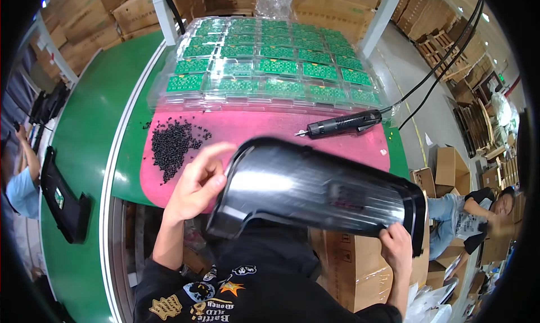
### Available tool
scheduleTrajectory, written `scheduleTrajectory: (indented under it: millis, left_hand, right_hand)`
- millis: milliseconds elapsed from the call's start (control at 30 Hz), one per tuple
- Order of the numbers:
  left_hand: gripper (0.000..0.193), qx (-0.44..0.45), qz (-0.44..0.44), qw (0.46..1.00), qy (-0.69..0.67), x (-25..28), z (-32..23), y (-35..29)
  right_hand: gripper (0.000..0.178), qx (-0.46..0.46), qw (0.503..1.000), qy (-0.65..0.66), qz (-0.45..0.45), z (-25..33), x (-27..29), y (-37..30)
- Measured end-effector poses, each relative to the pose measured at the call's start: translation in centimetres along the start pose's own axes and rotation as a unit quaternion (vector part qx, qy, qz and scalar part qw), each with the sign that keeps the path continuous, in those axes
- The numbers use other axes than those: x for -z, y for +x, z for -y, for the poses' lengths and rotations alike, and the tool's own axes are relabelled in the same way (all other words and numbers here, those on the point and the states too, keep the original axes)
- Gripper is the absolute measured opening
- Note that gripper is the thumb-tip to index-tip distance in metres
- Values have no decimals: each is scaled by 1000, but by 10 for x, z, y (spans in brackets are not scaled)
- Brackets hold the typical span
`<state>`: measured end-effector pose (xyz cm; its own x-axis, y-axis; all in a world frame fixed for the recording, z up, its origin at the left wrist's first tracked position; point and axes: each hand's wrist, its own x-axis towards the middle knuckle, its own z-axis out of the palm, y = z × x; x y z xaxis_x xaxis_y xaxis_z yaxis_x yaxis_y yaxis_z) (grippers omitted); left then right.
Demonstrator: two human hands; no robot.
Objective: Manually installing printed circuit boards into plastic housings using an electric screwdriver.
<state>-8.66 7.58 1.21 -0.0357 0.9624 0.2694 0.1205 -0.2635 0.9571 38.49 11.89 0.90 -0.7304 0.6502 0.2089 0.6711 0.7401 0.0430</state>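
A long black glossy plastic housing (315, 188) hangs tilted in front of my body, its left end higher than its right. My left hand (197, 182) is at its left end, thumb by the near edge and a blurred finger reaching toward the upper corner. With curled fingers, my right hand (397, 245) grips the lower rim near the right end. Beyond the housing, a heap of small black screws or similar pieces (171, 146) lies on a pink mat (247, 126). On the mat's right side rests a black electric screwdriver (343, 124).
Clear plastic trays of green circuit boards (278, 67) stand behind the mat. To the left, another black housing (61, 199) lies on a green conveyor surface (90, 132). One person (22, 182) is at far left, another (469, 222) at right among cardboard boxes (451, 168). A cable hangs at right.
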Motion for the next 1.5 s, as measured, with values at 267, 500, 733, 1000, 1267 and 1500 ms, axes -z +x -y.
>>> scheduleTrajectory:
  millis: [267,500,733,1000,1267,1500]
  left_hand:
    - [25,43,-187,978,85,29,28,-41]
    - [47,68,-113,991,4,37,17,-52]
    - [40,81,-101,989,-65,42,27,-45]
    - [21,-19,-165,982,86,36,28,-51]
    - [74,-98,-72,977,177,3,-66,34]
    - [53,-84,58,978,182,-15,-59,90]
  right_hand:
    - [39,169,971,159,-58,14,27,188]
    - [56,108,981,56,-151,38,-30,388]
    - [62,18,998,56,3,33,-78,458]
    - [60,111,891,352,-264,61,-20,392]
    - [80,4,613,787,-68,119,55,285]
    - [60,19,737,653,-172,72,30,244]
